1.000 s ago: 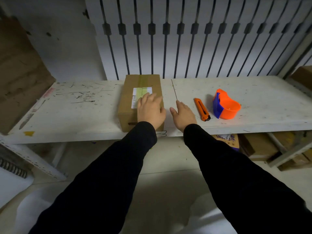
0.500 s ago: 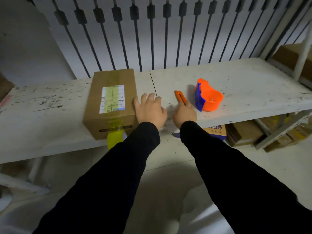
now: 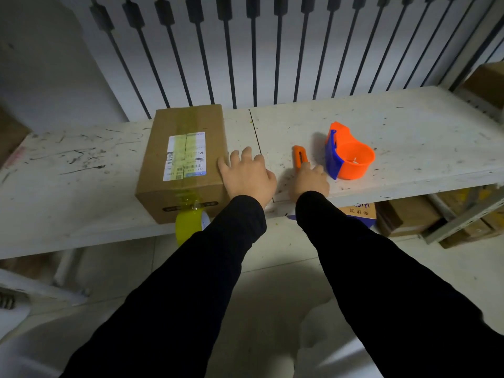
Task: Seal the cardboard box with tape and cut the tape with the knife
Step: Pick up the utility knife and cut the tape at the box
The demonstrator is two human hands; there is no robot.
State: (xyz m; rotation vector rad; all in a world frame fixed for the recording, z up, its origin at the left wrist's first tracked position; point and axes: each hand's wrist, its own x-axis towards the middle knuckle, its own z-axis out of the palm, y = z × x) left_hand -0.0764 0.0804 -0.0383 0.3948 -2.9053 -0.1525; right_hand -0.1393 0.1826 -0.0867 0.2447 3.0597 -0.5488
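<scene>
Cardboard box [image 3: 185, 162] taped along top, yellow tape roll [image 3: 189, 227] hanging uncut off near edge. Left hand [image 3: 246, 174] spread flat beside box. Right hand [image 3: 311, 181] closing on orange utility knife [image 3: 300, 156]; grip unclear. Cutting remains.

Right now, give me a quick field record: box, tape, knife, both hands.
box: cardboard box on the white shelf, tape strip run over its top and label
tape: yellow roll hanging off the box's front face, uncut
knife: orange knife lying on the shelf, right of the box
left hand: left hand flat against the box's right side
right hand: right hand on the knife's near end, grip unclear
dispenser: orange-blue dispenser, untouched
</scene>
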